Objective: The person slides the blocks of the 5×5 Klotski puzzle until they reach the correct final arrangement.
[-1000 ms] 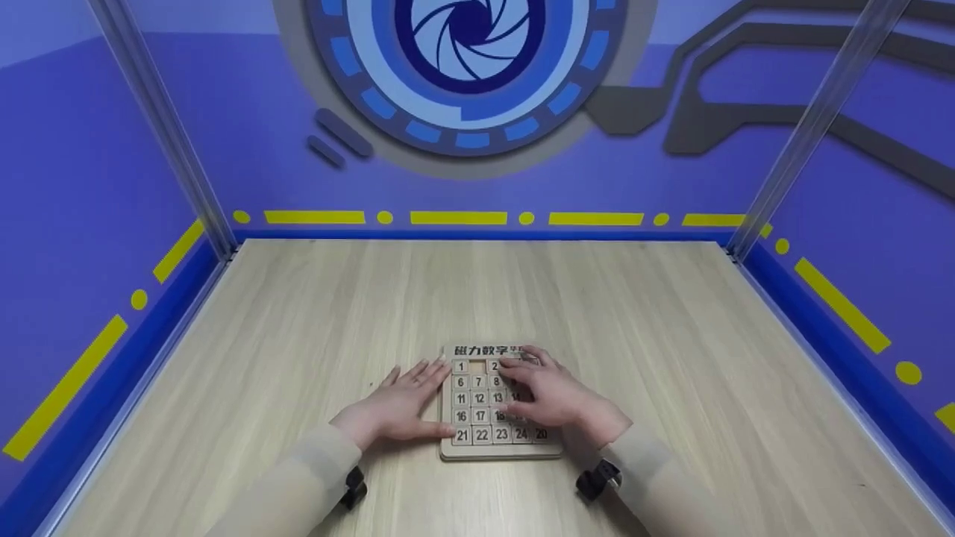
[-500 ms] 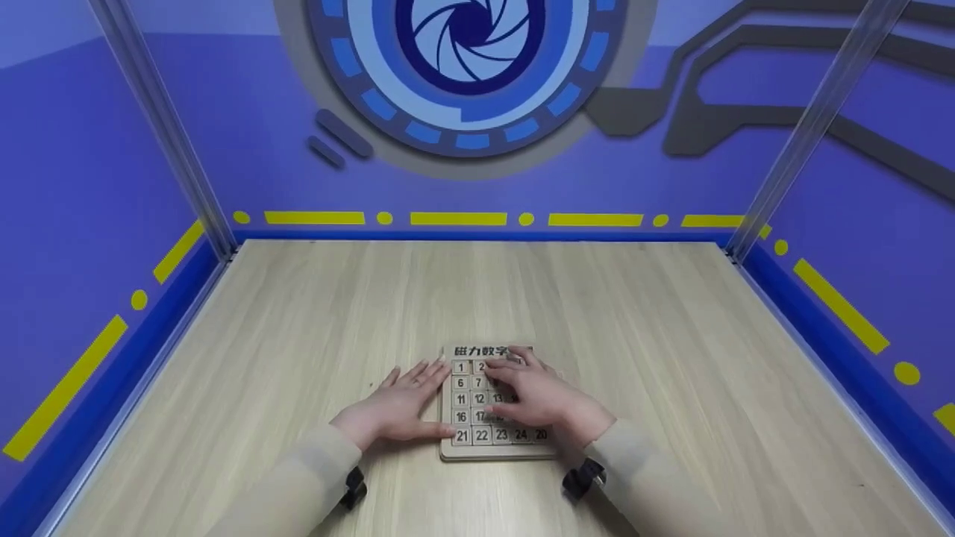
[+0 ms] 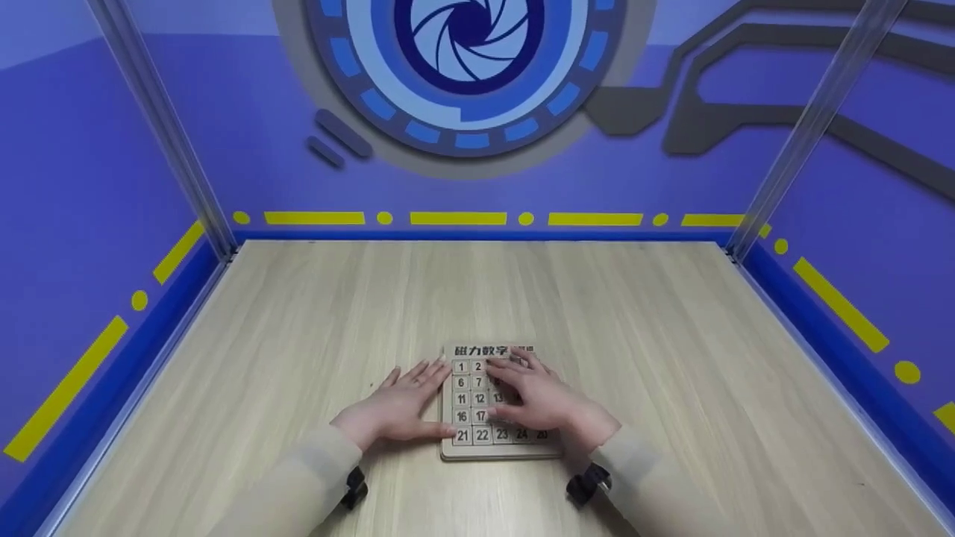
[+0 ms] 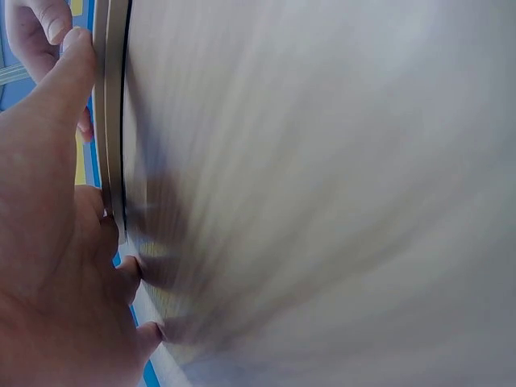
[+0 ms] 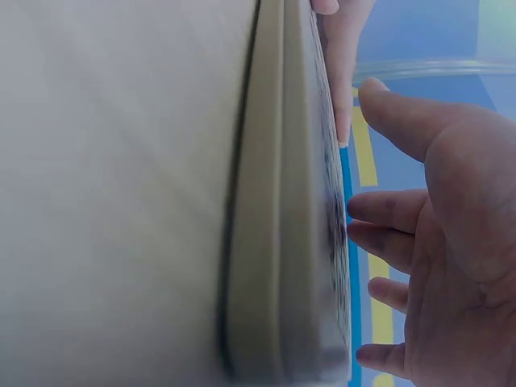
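A wooden number slide puzzle point(image 3: 500, 452) lies flat on the table. Tile 2 point(image 3: 478, 366) sits beside tile 1 in its top row. My left hand point(image 3: 399, 406) rests spread along the puzzle's left side, thumb at the lower corner and fingertips at the upper edge. Over the right half of the tiles is my right hand point(image 3: 548, 399), fingers extended toward the top row just right of tile 2; it hides several tiles. The right wrist view shows that hand's straight fingers point(image 5: 387, 211) right at the tile face, with the board's edge point(image 5: 274, 242) alongside.
The wooden table point(image 3: 328, 313) extends around the puzzle to a blue-purple back wall point(image 3: 448, 186) with yellow dashes. Metal posts point(image 3: 175, 142) stand at the back corners. A black wrist strap point(image 3: 588, 483) shows below each hand.
Tile 2 has slid left into the gap beside tile 1. My right hand moved left with it, then shifted slightly back right. My left hand has stayed in place.
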{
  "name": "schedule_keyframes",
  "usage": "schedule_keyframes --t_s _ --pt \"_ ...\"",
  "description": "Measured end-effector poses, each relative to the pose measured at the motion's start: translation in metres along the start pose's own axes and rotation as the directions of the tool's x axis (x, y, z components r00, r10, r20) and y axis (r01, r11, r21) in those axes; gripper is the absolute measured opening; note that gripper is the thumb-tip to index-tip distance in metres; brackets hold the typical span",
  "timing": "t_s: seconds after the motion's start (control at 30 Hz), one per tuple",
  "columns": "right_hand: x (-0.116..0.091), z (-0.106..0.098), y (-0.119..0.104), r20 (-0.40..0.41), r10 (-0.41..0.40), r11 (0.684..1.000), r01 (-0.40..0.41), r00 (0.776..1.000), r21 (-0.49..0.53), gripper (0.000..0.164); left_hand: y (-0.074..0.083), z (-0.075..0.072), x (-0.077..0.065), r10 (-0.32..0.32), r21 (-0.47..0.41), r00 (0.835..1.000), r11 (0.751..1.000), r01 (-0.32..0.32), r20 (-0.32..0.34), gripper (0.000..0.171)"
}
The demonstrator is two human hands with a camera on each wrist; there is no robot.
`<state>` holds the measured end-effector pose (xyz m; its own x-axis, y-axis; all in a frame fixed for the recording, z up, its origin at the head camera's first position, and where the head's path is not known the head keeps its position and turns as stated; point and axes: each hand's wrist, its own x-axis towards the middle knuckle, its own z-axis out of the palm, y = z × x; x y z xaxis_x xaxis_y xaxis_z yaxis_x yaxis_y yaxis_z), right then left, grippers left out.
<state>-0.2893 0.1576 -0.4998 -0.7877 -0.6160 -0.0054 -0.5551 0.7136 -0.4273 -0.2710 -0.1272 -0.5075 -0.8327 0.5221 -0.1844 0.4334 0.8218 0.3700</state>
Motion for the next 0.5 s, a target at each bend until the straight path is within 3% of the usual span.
schedule_keyframes --t_s 0.23,0.5 --pt "-0.016 -0.01 0.016 -0.07 0.033 0.999 -0.031 0.997 0.029 0.073 0.0 0.0 0.0 0.002 -0.006 1.0 1.0 -0.002 0.0 0.109" --pt "-0.023 -0.012 0.025 -0.04 0.057 0.998 -0.056 0.998 0.03 0.071 0.0 -0.001 0.0 0.005 -0.003 1.0 1.0 -0.005 -0.001 0.109"
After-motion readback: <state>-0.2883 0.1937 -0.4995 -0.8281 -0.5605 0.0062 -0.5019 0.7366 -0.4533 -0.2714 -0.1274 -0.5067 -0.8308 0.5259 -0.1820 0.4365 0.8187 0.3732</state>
